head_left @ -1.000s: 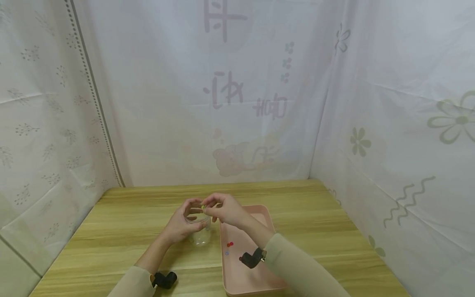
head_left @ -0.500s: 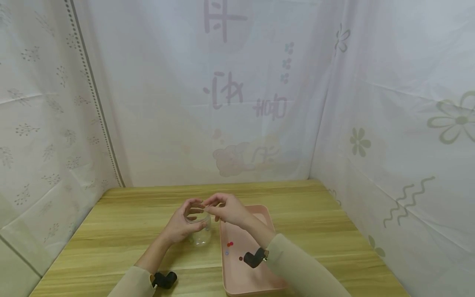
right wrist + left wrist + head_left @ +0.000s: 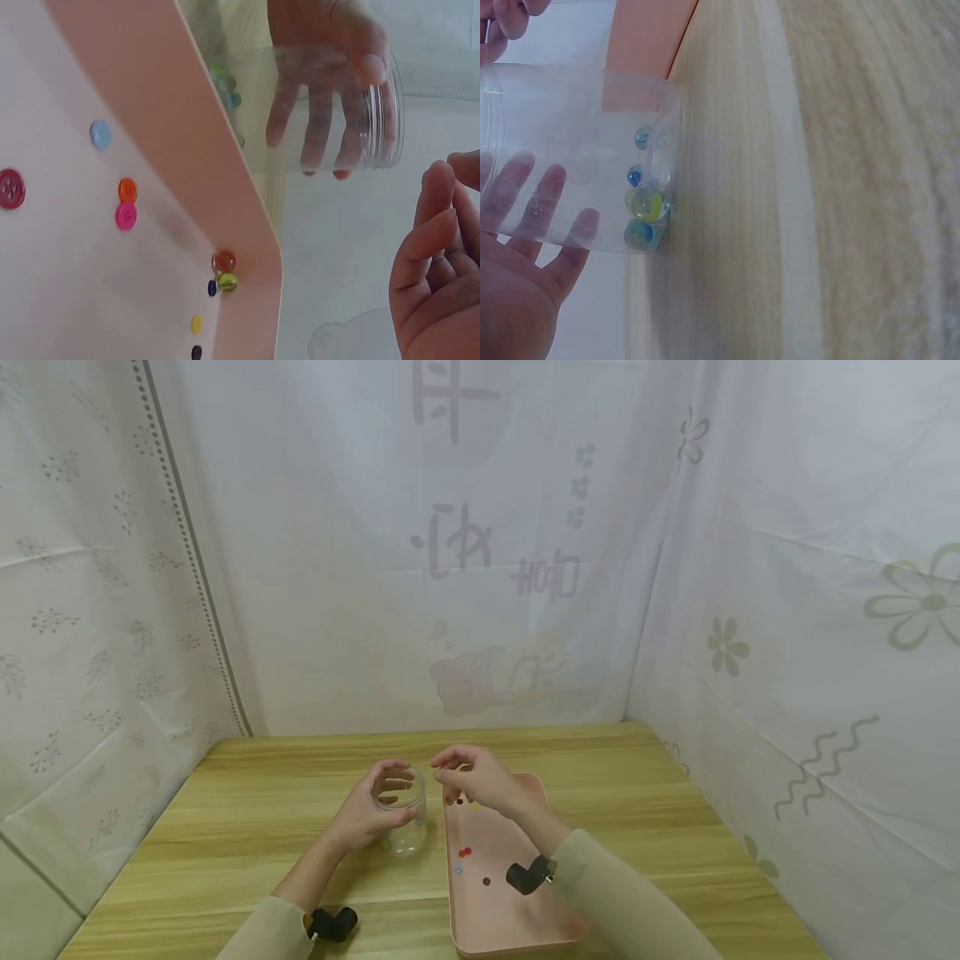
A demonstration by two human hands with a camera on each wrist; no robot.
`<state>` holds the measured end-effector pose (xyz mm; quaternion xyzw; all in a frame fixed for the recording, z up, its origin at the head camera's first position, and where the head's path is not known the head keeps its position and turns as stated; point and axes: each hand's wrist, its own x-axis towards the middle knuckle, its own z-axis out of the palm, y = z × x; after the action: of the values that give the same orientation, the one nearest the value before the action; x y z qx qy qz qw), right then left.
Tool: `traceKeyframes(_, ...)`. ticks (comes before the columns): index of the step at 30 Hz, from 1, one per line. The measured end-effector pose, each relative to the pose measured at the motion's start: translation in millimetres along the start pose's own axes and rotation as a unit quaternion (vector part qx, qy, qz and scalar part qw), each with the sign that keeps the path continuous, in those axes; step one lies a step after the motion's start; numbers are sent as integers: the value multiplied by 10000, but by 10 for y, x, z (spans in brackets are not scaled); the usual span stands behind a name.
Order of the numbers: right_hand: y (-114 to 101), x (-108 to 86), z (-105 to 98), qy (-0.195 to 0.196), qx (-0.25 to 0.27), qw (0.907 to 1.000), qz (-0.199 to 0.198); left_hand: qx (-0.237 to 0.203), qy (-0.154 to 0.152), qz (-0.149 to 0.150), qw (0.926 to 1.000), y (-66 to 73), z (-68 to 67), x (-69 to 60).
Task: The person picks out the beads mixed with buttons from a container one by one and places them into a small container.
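A clear jar (image 3: 407, 840) without a lid stands on the wooden table, held round its upper wall by my left hand (image 3: 362, 817). Several glass marbles (image 3: 645, 204), blue and yellow-green, lie at its bottom in the left wrist view. My right hand (image 3: 483, 783) hovers right of the jar's mouth, above the far end of the pink tray (image 3: 487, 927). Its fingers are loosely bent, and nothing shows between them in the right wrist view. Inside the tray, a reddish marble (image 3: 224, 261) and a green marble (image 3: 228, 282) touch the wall.
Scattered buttons share the tray: a light blue button (image 3: 100, 134), an orange button (image 3: 127, 190) touching a pink button (image 3: 126, 217), a dark red button (image 3: 11, 188) and a yellow button (image 3: 196, 323). White patterned curtains (image 3: 337, 568) surround the table (image 3: 615, 793).
A second ago my right hand pinched a yellow-green marble above the jar's mouth. That marble has left its fingers, and the hand has moved right over the tray. My left hand stays put.
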<state>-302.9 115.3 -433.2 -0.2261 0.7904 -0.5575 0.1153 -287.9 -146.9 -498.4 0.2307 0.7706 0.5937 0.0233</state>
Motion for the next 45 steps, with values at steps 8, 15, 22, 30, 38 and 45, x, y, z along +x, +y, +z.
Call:
traceKeyframes(8, 90, -51, -86, 130, -101, 9999, 29, 33, 16, 35, 10000, -2, 2, 5)
traceKeyframes(15, 195, -64, -133, 214, -159, 9996, 107, 41, 31, 49, 10000, 3, 2, 9)
traceKeyframes(22, 280, -92, -159, 348, -263, 9987, 276, -1, 9, 103, 9999, 0, -4, 10)
traceKeyframes(30, 315, -104, -170, 399, -215, 9983, 380, -7, 6, 145, 9999, -4, -3, 3)
traceKeyframes(38, 389, -87, -182, 458, -298, 9976, 418, -125, -21, 186, 9997, -22, -7, -1)
traceKeyframes(45, 406, -79, -185, 464, -256, 9977, 429, -178, -69, 194, 9996, -24, -9, -8)
